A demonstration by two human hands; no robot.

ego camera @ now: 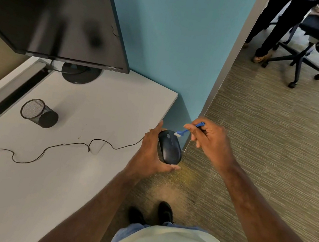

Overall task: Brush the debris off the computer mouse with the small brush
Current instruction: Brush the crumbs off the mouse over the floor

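A black wired computer mouse (pixel 169 148) is held in the air past the desk's right edge, gripped from the left side and underneath by my left hand (pixel 150 152). My right hand (pixel 211 141) pinches a small blue brush (pixel 186 131) with white bristles. The bristle end touches the mouse's front right corner, near the scroll wheel. The brush's handle end is mostly hidden inside my fingers. The mouse's thin black cable (pixel 51 146) trails left across the desk.
A white desk (pixel 53 177) carries a dark monitor (pixel 52 13) on a round stand and a black mesh pen cup (pixel 39 113) lying on its side. A blue partition wall stands behind. On the carpet at the far right are an office chair (pixel 315 40) and a person's legs (pixel 272 27).
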